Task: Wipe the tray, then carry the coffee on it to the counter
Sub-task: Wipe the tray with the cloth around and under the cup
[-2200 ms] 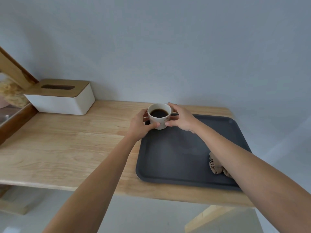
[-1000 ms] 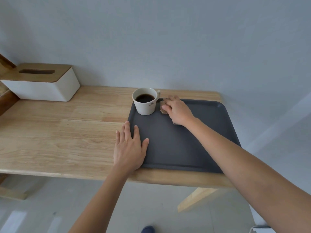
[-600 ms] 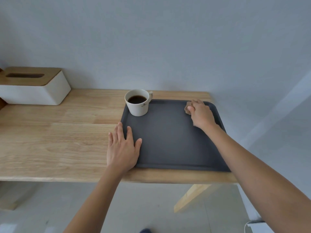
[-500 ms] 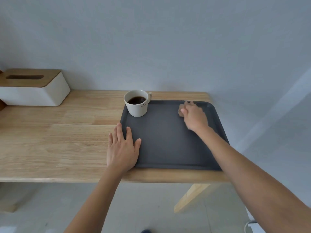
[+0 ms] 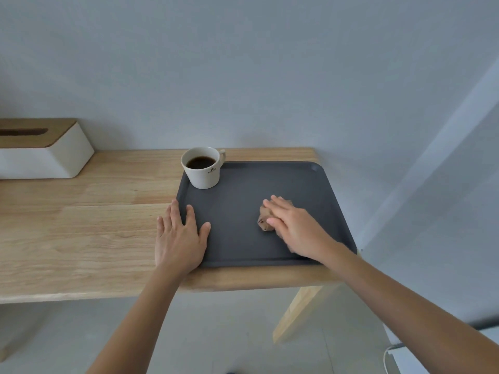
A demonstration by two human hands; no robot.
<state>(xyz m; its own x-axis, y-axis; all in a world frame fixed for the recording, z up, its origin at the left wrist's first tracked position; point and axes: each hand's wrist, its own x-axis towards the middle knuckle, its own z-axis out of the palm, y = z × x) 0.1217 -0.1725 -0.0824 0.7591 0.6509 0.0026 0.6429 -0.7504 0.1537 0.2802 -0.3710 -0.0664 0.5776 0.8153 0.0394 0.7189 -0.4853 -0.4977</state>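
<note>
Head view: cloth under right grip, fingers flat, had swept from upper-right corner of tray to centre-right. Left grip, splayed flat, stayed bracing left rim. Cup stood upper-left on tray; wiping judged unfinished.

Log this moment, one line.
wiping tray | right hand presses cloth | left hand flat on tray edge | cup on far-left corner

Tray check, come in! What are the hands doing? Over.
Left hand flat on near-left corner of tray. Right hand, fingers straight, pressing cloth on it. Coffee cup stands at far-left corner, blocking wiping there.
</note>
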